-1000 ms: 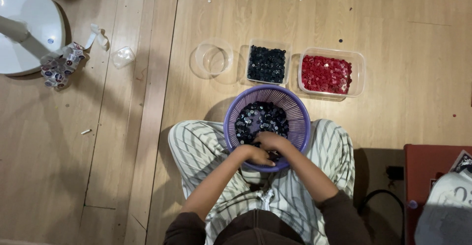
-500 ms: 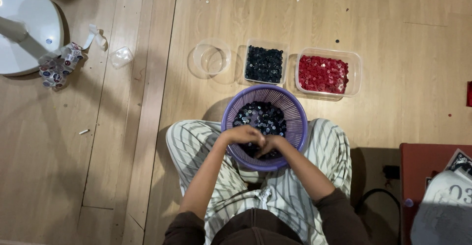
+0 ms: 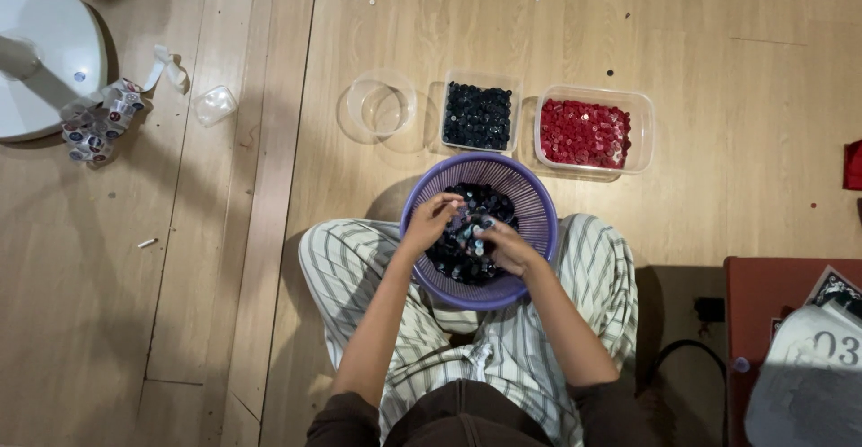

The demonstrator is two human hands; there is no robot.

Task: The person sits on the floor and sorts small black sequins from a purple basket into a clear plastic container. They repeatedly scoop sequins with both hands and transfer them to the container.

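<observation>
A purple slotted basket (image 3: 530, 197) rests between my crossed legs in striped trousers and holds a heap of small dark and bluish buttons (image 3: 467, 254). My left hand (image 3: 431, 220) reaches over the basket's left rim, fingers curled above the heap. My right hand (image 3: 501, 242) lies in the heap with its fingers among the buttons; whether it pinches any is hidden. Beyond the basket stand a clear tub of dark blue buttons (image 3: 479, 116) and a clear tub of red buttons (image 3: 585, 133).
An empty round clear container (image 3: 381, 104) sits left of the blue tub. A white round base (image 3: 45, 56), a crumpled patterned strip (image 3: 94, 124) and a small clear cup (image 3: 215, 104) lie at far left. A red-brown box (image 3: 763, 321) with papers is at right.
Both hands have shifted up and left inside the basket. The left hand has risen from the near rim toward the basket's left side.
</observation>
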